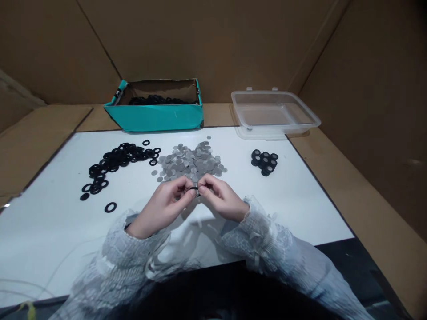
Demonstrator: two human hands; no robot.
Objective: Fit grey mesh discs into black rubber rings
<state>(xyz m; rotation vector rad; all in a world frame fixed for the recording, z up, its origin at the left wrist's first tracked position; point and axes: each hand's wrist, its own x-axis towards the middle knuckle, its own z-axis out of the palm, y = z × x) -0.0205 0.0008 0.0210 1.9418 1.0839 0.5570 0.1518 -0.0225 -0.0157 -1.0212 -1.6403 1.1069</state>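
Ring [194, 190], black and small, sits just below the middle of the frame, pinched between the fingertips of our left hand [167, 205] and our right hand [220, 200], a little above the white tabletop [300, 209]. Both sets of fingers are curled in and grasp it at its edge; whether a disc is being pressed into it we cannot tell, since the fingers cover most of it. We judge it light and somewhat flexible, probably rubbery, so it should grip well and is best held by the rim between thumb and forefinger.

Just above our hands lies a heap of thin grey discs [191, 162], which look flat, slippery and awkward to lift singly. To the left of centre spreads a loose scatter of black rings [115, 162], and to the right of centre a tidy cluster of black pieces [264, 162].

Further up, a teal box [156, 116] holds more black rings, and a clear plastic tub [273, 114] stands at upper right. Brown cardboard walls [213, 40] close the scene. Nothing stands between our hands and the heaps.
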